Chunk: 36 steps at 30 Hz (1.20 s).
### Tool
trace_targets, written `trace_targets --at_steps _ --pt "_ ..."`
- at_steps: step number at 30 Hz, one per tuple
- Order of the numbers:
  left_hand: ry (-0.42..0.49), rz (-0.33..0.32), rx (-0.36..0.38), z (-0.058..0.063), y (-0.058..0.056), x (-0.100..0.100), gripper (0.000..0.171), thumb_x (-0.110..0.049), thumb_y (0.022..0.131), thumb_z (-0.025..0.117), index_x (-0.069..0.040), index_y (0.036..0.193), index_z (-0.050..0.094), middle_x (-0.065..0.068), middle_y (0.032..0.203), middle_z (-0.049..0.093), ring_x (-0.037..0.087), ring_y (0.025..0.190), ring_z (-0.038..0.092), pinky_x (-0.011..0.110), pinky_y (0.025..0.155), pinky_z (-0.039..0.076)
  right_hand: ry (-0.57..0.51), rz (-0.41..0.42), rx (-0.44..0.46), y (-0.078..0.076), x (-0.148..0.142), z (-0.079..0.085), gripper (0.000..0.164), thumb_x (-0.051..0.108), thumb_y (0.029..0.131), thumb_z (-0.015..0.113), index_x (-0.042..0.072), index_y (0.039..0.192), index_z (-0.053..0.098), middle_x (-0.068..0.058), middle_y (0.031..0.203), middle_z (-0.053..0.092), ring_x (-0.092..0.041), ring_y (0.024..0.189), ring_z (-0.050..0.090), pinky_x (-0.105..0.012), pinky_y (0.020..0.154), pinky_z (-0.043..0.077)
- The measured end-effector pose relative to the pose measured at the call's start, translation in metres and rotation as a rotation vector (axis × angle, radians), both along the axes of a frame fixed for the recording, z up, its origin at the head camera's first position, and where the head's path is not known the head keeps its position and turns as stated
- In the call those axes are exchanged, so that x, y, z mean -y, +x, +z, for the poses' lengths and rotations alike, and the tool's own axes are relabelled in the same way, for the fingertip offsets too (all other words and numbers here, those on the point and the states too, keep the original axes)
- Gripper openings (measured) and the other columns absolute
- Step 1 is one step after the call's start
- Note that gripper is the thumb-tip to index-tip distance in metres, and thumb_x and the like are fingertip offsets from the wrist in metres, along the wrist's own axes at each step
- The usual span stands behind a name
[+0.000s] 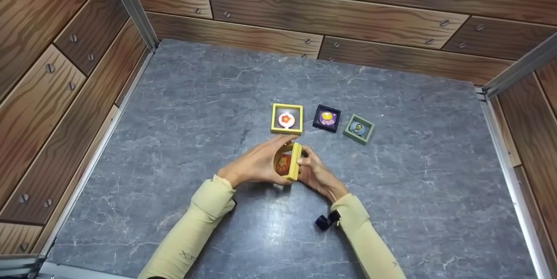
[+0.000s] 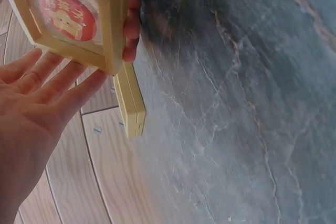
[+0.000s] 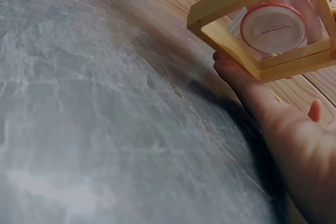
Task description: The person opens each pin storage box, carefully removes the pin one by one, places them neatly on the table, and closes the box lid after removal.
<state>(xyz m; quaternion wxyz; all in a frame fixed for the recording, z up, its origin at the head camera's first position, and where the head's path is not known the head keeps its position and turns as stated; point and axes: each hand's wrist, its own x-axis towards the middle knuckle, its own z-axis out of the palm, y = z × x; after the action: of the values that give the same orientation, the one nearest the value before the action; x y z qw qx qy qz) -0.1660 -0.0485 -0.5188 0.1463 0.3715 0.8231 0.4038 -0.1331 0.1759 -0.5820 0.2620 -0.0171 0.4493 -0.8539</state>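
Note:
Both hands hold a yellow square display frame [image 1: 296, 162] on edge above the tabletop. Behind its clear film sits a round red badge [image 2: 88, 23] with a yellow figure and lettering. The badge's white back, with a pin across it, faces the right wrist view. My left hand [image 1: 260, 159] spans the frame, fingers on its far edge and thumb on its near edge. From the other side my right hand [image 1: 323, 176] grips it, the thumb pressing the yellow border. Just beyond the hands lies another yellow frame [image 1: 273, 119] with a white-and-red flower badge.
To the right lie a black frame [image 1: 316, 116] with a purple-and-yellow badge and a green frame [image 1: 368, 136] with a blue badge. The grey marbled tabletop [image 1: 209, 96] is bounded by wood-patterned walls [image 1: 270, 9] and metal edging.

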Motion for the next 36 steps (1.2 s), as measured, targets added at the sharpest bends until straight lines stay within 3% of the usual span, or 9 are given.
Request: trace_targets --at_steps 11,19,28,31,36 --pt "-0.003 -0.019 0.024 0.002 0.001 0.000 0.123 -0.028 0.072 0.098 -0.024 0.169 0.024 0.008 0.171 0.035 0.028 0.153 0.044 0.050 0.127 0.040 0.019 0.027 -0.002 -0.001 -0.007 -0.002 0.050 0.012 0.092 0.061 0.013 0.134 0.033 -0.006 0.123 0.067 -0.021 0.105 0.074 -0.037 0.095 0.064" --pt "0.036 -0.034 0.018 -0.001 0.002 0.003 0.123 -0.028 0.071 0.099 -0.021 0.169 0.025 0.013 0.168 0.038 0.031 0.149 0.048 0.050 0.126 0.042 0.021 0.053 -0.013 -0.002 -0.007 -0.002 0.062 0.013 0.092 0.064 0.009 0.143 0.029 -0.006 0.127 0.066 -0.023 0.110 0.073 -0.039 0.099 0.064" --pt "0.076 0.034 0.074 0.001 0.003 0.011 0.118 -0.030 0.070 0.099 -0.016 0.167 0.033 0.011 0.156 0.047 0.027 0.134 0.057 0.047 0.121 0.048 -0.071 0.087 -0.043 -0.003 -0.011 -0.004 0.044 0.011 0.096 0.058 0.014 0.135 0.038 -0.008 0.130 0.065 -0.025 0.117 0.069 -0.043 0.102 0.062" --pt "0.074 0.034 0.076 0.000 0.002 0.011 0.116 -0.030 0.071 0.099 -0.014 0.166 0.033 0.010 0.155 0.048 0.026 0.134 0.056 0.046 0.122 0.048 -0.072 0.088 -0.030 -0.004 -0.010 -0.003 0.050 0.012 0.096 0.060 0.014 0.140 0.035 -0.008 0.132 0.064 -0.025 0.118 0.069 -0.043 0.103 0.062" --pt "0.090 0.036 0.104 -0.001 0.000 0.013 0.112 -0.028 0.072 0.098 -0.015 0.165 0.037 0.010 0.160 0.044 0.028 0.142 0.052 0.048 0.126 0.043 -0.002 0.101 -0.020 -0.007 -0.009 -0.001 0.075 0.015 0.096 0.060 0.005 0.158 0.020 -0.008 0.133 0.064 -0.025 0.116 0.071 -0.043 0.103 0.062"
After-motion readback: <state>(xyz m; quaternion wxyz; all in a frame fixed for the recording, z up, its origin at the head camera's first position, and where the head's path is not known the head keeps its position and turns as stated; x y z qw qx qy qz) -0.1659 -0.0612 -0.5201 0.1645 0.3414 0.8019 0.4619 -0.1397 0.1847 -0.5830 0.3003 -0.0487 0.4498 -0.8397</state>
